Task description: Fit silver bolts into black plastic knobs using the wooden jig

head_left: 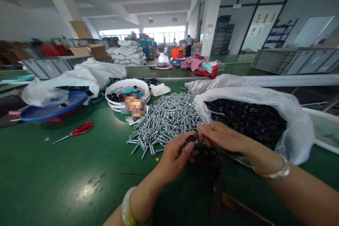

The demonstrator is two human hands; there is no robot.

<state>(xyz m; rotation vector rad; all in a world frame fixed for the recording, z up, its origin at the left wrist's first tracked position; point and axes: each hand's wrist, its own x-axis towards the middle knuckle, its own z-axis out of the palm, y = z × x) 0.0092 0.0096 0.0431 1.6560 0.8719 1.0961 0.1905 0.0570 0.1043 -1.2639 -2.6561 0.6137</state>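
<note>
My left hand [176,157] is closed, thumb and fingers pinched together at the left end of a dark block [205,160] with several round fittings along its top. Just above that block, my right hand [222,136] is closed too, its fingertips pointing down close to the left ones. Whatever lies between the fingers of either hand is too small and dark to make out. A heap of silver screws [169,116] spreads right behind my hands. To the right, an open clear plastic bag [299,127] holds many small black parts [246,120].
Red-handled scissors [82,128] lie at left. Behind them are a blue tray [71,104] and stacked white bowls [112,106] with small parts. A dark bar [238,208] extends from the block toward me. Grey crates [296,61] stand beyond; a person [189,44] is far back.
</note>
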